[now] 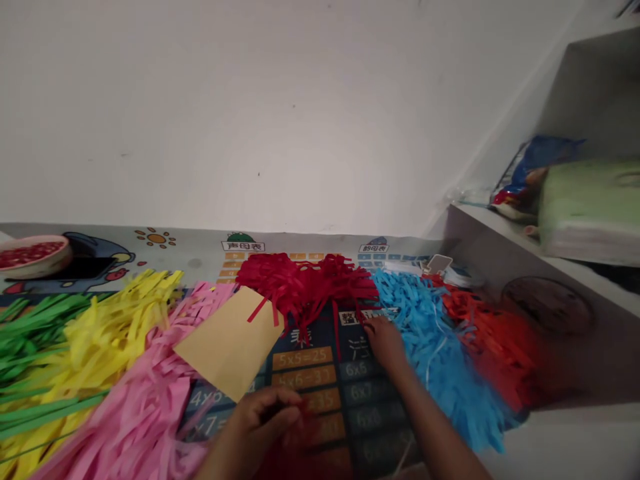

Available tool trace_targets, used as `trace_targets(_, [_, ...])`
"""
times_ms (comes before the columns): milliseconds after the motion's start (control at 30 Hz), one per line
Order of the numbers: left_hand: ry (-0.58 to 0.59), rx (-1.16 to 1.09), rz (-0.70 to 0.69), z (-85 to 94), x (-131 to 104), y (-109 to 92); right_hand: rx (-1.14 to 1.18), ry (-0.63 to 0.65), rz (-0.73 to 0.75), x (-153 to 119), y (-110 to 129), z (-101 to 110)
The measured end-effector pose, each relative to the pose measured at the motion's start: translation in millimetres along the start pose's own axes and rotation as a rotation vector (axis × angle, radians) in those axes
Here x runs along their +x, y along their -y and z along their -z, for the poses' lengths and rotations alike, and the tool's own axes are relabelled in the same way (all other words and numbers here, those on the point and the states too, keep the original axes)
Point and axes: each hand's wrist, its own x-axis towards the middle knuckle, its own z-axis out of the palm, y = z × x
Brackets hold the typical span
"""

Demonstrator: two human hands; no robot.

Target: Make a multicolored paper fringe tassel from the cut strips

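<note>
My left hand (265,427) is low in the middle, its fingers curled together beside a blurred patch of red; whatever is between the fingers is too unclear to name. Farther forward, my right hand (383,337) reaches to the lower right end of the dark red paper fringe (305,287), fingers closed at a thin red strip. A tan paper square (233,343) lies left of the fringe, partly under its strips. Pink fringe (145,393) is left of the square, and blue fringe (440,360) lies right of my right forearm.
Yellow fringe (120,320) and green fringe (45,333) lie at the left. A bowl of red pieces (63,257) stands at the back left. Orange-red fringe (500,333) lies by the shelf side (545,307) at the right. A white wall (280,120) rises behind.
</note>
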Motion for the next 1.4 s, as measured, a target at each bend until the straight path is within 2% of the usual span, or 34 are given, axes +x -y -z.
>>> trace_targets(100, [-0.101,-0.065,0.107,-15.2,18,13,-0.050,-0.005,0.017,-3,4,0])
trace_targets(233, [-0.133,-0.110,0.155,-20.3,23,13,0.037,-0.022,0.068,-38,37,16])
trace_targets(267, [-0.137,-0.111,0.142,-21.0,23,11,0.131,0.008,0.091,-50,49,19])
trace_targets(333, [-0.145,-0.087,0.098,-23.7,21,6,0.467,0.132,0.089,-77,76,18])
trace_targets(400, [-0.163,-0.031,0.057,-27.4,19,2,0.805,0.215,-0.024,-101,100,8])
trace_targets(467, [-0.181,0.038,0.030,-30.4,16,0,1.045,0.210,-0.172,-117,116,-4])
trace_targets(533, [-0.202,0.107,0.008,-31.7,13,0,1.156,0.159,-0.273,-125,123,-15])
trace_targets(633, [-0.211,0.232,-0.046,-30.4,8,-2,1.148,0.126,-0.329,-129,122,-20])
trace_targets(733, [-0.176,0.404,-0.152,-27.8,4,-6,1.058,0.125,-0.297,-130,119,-15])
trace_targets(833, [-0.112,0.584,-0.266,-25.8,2,-7,0.824,0.070,-0.094,-132,116,-8])
trace_targets(933, [-0.061,0.699,-0.308,-24.8,-1,-5,0.694,0.043,0.093,-134,115,-3])
trace_targets(1000, [-0.066,0.678,-0.273,-24.2,-3,-5,0.739,0.109,0.059,-135,114,-1])
trace_targets(1067, [-0.052,0.558,-0.201,-22.8,-3,-6,0.868,0.255,-0.051,-135,113,0])
trace_targets(1167, [0.042,0.365,-0.100,-19.0,-1,-9,1.002,0.403,-0.150,-134,111,-1])
trace_targets(1267, [0.114,0.326,-0.067,-16.1,2,-12,0.914,0.356,-0.159,-134,109,-1])
trace_targets(1400, [0.136,0.426,-0.004,-16.5,3,-11,0.773,0.286,-0.083,-133,111,0])
